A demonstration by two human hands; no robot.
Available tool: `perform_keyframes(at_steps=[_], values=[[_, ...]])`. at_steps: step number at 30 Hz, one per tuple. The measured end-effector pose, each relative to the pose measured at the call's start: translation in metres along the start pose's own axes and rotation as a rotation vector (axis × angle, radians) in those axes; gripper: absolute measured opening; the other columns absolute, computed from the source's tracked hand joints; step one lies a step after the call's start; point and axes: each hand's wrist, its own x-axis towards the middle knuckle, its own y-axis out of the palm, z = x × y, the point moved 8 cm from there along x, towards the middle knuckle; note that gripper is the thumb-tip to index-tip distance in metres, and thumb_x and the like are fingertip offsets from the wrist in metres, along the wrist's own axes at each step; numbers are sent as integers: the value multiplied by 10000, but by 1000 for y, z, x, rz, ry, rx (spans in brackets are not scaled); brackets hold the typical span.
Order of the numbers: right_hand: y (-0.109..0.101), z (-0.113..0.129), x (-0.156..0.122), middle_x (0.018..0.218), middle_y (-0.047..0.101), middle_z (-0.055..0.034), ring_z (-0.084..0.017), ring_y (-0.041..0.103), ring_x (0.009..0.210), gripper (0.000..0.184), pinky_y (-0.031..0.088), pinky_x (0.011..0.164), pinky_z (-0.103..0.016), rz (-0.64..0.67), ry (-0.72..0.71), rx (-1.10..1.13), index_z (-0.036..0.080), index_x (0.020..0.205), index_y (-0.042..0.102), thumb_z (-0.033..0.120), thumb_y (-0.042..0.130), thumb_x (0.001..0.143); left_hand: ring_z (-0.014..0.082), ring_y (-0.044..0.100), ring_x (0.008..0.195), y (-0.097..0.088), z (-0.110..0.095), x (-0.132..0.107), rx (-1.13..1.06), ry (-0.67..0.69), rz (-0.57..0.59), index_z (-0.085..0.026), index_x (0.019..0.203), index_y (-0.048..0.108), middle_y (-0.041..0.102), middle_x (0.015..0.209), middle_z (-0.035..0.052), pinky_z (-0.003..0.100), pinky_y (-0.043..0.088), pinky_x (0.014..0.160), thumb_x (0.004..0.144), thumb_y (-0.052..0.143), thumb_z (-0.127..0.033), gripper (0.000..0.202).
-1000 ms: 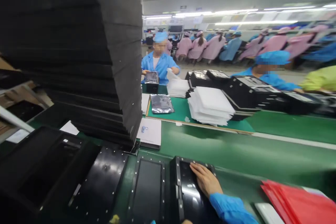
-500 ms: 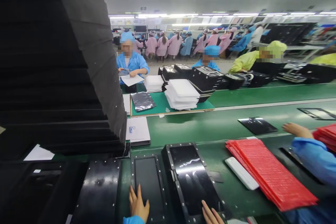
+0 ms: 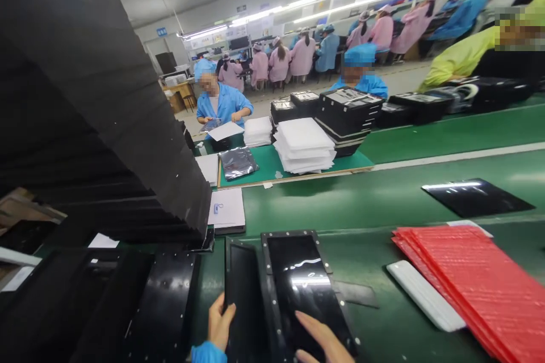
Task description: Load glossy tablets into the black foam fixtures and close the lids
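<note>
"Bright in here?"

"Very. Long white ceiling strip lights (image 3: pixel 293 14) light everything evenly, leaving only soft shadows on the green conveyor belt (image 3: pixel 323 204)."

"Any glare?"

"A hard white streak across the glossy black rectangular panel (image 3: pixel 300 281)."

"Sharp?"

"Blurred at lower right, on the stack of red plastic sheets (image 3: pixel 472 289), and the wide lens tilts and bends the edges."
</note>
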Motion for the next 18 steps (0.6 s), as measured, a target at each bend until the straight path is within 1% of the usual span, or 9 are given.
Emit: perform_keyframes(at_steps=[1, 2, 4, 5, 7, 9, 12, 15, 18], values=[[7, 2, 12, 1312, 583, -89, -264, 597, 1138, 553, 511, 931, -372, 34, 40, 185, 254, 1290, 575, 464, 588, 779, 248, 584, 1157, 13, -20, -9, 44, 93, 33, -127, 1256, 582, 626, 1235, 125, 342, 501, 964, 831, 504, -406, 514], [14, 2, 22, 1289, 602, -92, -262, 610, 1119, 556, 522, 906, -367, 56, 93, 355, 242, 1261, 600, 516, 572, 777, 244, 570, 1178, 32, -41, -21, 111, 208, 97, -171, 1265, 583, 609, 1266, 105, 335, 501, 969, 816, 537, -407, 509], [11, -9, 34, 1145, 684, -105, -281, 626, 1077, 579, 521, 899, -379, -67, 236, 554, 200, 1096, 693, 622, 588, 714, 241, 566, 1182, 79, -80, -49, 306, 422, 247, -246, 1251, 598, 601, 1282, 75, 339, 499, 978, 784, 605, -406, 494], [6, -14, 35, 1067, 711, -109, -290, 638, 1041, 586, 518, 901, -387, -119, 284, 621, 186, 1005, 717, 655, 609, 672, 248, 562, 1187, 100, -95, -62, 402, 489, 286, -259, 1233, 609, 598, 1285, 75, 361, 489, 994, 773, 627, -405, 483], [-10, -20, 31, 951, 731, -106, -290, 656, 957, 573, 518, 887, -396, -190, 313, 715, 175, 887, 719, 675, 645, 619, 276, 506, 1247, 126, -120, -79, 553, 518, 253, -249, 1229, 606, 542, 1348, 92, 438, 445, 1036, 784, 624, -395, 469], [-29, -21, 24, 902, 731, -96, -268, 662, 881, 545, 523, 856, -393, -194, 292, 784, 172, 855, 708, 663, 656, 624, 298, 439, 1301, 135, -136, -88, 649, 450, 188, -224, 1238, 592, 483, 1401, 114, 511, 400, 1060, 802, 604, -352, 455], [-52, -26, 13, 899, 727, -90, -249, 658, 855, 534, 521, 839, -387, -171, 306, 850, 167, 885, 699, 642, 664, 642, 296, 416, 1315, 133, -142, -96, 707, 313, 179, -194, 1229, 591, 487, 1394, 128, 538, 383, 1065, 817, 563, -274, 421], [-58, -37, 9, 910, 724, -90, -251, 655, 878, 543, 524, 825, -382, -152, 344, 888, 162, 933, 693, 630, 660, 660, 291, 409, 1316, 131, -140, -99, 719, 239, 169, -185, 1203, 604, 491, 1389, 124, 530, 389, 1062, 819, 537, -244, 394], [-59, -49, 12, 848, 725, -84, -254, 657, 861, 546, 533, 790, -374, -198, 369, 821, 148, 921, 695, 627, 660, 662, 276, 413, 1312, 134, -139, -99, 715, 214, 157, -192, 1203, 602, 492, 1389, 110, 506, 395, 1064, 817, 529, -239, 396]])
